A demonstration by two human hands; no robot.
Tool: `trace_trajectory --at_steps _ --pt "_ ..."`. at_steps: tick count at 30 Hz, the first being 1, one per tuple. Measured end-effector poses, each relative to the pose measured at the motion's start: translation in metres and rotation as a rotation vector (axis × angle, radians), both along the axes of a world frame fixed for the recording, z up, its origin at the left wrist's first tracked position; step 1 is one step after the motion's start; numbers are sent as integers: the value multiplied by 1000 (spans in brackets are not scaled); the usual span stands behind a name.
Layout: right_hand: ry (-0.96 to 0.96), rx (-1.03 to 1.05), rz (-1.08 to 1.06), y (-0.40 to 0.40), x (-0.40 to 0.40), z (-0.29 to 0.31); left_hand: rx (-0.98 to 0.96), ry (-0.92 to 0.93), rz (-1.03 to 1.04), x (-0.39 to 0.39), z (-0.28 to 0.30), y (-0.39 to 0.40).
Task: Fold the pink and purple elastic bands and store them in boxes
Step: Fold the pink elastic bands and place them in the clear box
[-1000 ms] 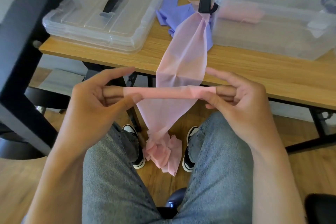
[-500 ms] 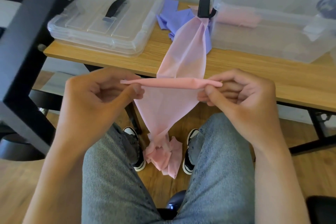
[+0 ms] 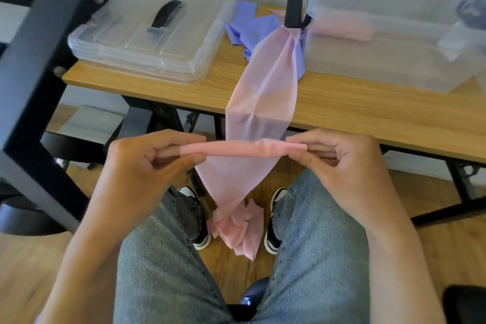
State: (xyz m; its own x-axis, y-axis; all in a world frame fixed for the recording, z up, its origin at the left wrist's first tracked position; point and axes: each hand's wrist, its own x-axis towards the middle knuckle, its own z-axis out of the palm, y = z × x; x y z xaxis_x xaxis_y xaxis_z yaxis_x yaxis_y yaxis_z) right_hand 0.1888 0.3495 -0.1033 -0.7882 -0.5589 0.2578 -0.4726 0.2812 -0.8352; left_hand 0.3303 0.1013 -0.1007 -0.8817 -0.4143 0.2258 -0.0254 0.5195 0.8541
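Pink elastic band (image 3: pixel 265 92) running taut from black clamp (image 3: pixel 295 9) at the wooden table (image 3: pixel 368 110) edge down to a rolled fold between both hands, loose tail piling on the floor between the shoes. Left hand (image 3: pixel 147 163) and right hand (image 3: pixel 339 158) each pinching one end of the roll, thumb beneath, fingers curled over. Purple elastic band (image 3: pixel 249 26) lying crumpled on the table between clear lidded box (image 3: pixel 147 31) and open clear box (image 3: pixel 394 42), another pink band showing inside the latter.
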Motion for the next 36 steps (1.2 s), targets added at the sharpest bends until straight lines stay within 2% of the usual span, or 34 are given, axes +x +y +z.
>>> trace_trajectory --at_steps 4,6,13,15,19,21,25,30,33,36 --pt "97 60 20 0 -2 -5 -61 20 14 2 -3 -4" --pt "108 44 37 -1 -1 -8 -32 36 16 2 -6 -3" --pt "-193 -192 16 -6 4 -14 235 110 63 -5 -12 3" --pt "-188 -220 0 -7 4 -17 244 129 90 -8 -13 4" --pt "-132 -117 -40 -6 0 -17 263 75 57 -12 -10 5" --pt "-107 -65 -51 -4 -3 -17 209 34 48 -14 -10 0" --pt "62 48 -79 -4 -10 -21 26 -18 34 -19 -12 -5" --pt "132 -10 -141 -11 -15 -23 -98 56 78 -31 -13 -5" --pt "75 -46 -215 -13 -22 -27 5 21 71 -43 -19 -8" --pt "-95 -91 -246 -18 -27 -30 206 -102 37 -60 -24 -9"
